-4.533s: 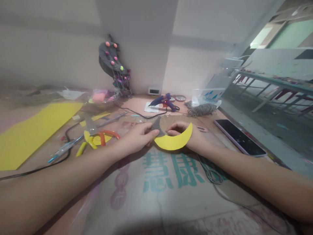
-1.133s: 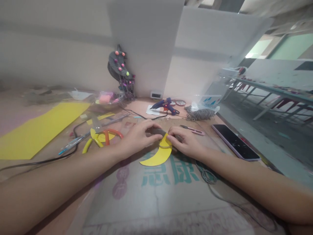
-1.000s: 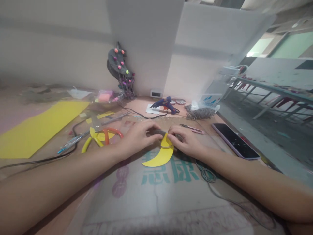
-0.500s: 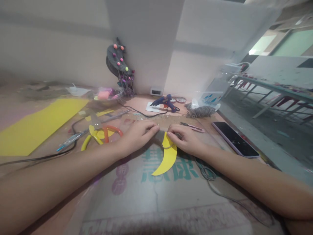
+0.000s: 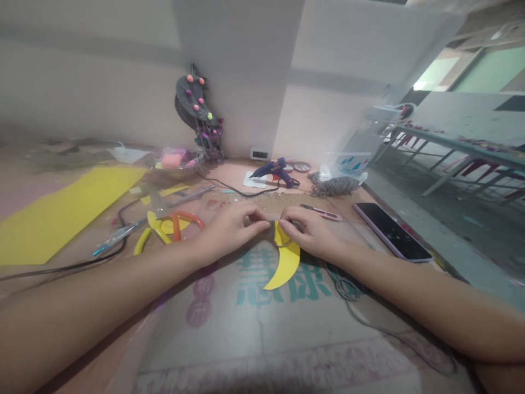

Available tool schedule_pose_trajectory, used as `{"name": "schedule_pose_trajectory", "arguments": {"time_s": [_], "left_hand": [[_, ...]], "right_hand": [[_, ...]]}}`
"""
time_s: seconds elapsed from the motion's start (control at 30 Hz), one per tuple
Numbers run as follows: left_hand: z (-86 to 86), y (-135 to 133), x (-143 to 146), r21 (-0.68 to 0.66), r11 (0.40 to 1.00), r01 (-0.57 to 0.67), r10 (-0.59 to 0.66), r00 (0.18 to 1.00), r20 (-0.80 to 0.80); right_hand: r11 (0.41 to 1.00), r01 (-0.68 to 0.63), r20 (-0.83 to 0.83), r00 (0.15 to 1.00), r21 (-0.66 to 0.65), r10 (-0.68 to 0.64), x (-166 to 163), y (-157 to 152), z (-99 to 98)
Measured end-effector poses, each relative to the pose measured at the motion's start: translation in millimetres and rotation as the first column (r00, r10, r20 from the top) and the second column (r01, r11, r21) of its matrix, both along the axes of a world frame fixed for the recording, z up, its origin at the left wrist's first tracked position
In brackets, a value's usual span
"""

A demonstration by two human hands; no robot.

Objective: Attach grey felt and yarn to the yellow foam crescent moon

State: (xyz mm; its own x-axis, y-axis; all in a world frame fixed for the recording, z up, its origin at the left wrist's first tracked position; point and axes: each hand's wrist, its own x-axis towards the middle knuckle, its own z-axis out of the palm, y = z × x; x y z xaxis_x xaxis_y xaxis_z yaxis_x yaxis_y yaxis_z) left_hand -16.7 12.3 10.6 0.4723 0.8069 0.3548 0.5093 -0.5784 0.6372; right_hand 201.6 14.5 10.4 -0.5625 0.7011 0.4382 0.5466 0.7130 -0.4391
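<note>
A yellow crescent-shaped cutout (image 5: 289, 262) hangs tip-down from my right hand (image 5: 307, 230), its upper end pinched between thumb and fingers. Grey yarn (image 5: 283, 244) crosses the cutout just below that grip. To the left of it, my left hand (image 5: 240, 224) has thumb and fingertips drawn together close to the cutout's top. Whatever lies between those fingertips is too small to make out. More of the grey yarn trails in a loose tangle (image 5: 348, 289) below my right wrist. Under both hands is a printed board (image 5: 229, 339) with green and purple lettering.
Scissors with orange and yellow handles (image 5: 176, 227) and a yellow sheet (image 5: 77, 210) lie left. Behind are a blue glue gun (image 5: 279, 172), a grey decorated crescent (image 5: 192, 101) and a yarn skein (image 5: 336, 186). A pink cutter (image 5: 322, 212) and a phone (image 5: 391, 230) lie right.
The crescent's lower tip has swung slightly right and up. My left hand's fingers have arched a little, with its thumb tip shifted slightly right.
</note>
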Motion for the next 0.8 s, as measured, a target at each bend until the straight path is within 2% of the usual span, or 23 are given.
{"name": "schedule_pose_trajectory", "arguments": {"time_s": [0.5, 0.6, 0.8], "left_hand": [[4.0, -0.5, -0.3, 0.024, 1.000, 0.013, -0.013, 1.000, -0.014], [3.9, 0.8, -0.7, 0.001, 1.000, -0.003, 0.003, 1.000, -0.001], [3.1, 3.5, -1.8, -0.003, 0.997, -0.082, 0.082, 0.988, 0.127]], "right_hand": [[0.996, -0.078, 0.025, 0.997, 0.038, 0.077, 1.1, 0.8, -2.7], [0.996, -0.065, 0.008, 0.998, 0.057, 0.064, 1.2, 0.4, -2.6], [0.998, 0.024, -0.052, 0.998, 0.066, -0.020, 2.0, -2.4, 1.4]]}}
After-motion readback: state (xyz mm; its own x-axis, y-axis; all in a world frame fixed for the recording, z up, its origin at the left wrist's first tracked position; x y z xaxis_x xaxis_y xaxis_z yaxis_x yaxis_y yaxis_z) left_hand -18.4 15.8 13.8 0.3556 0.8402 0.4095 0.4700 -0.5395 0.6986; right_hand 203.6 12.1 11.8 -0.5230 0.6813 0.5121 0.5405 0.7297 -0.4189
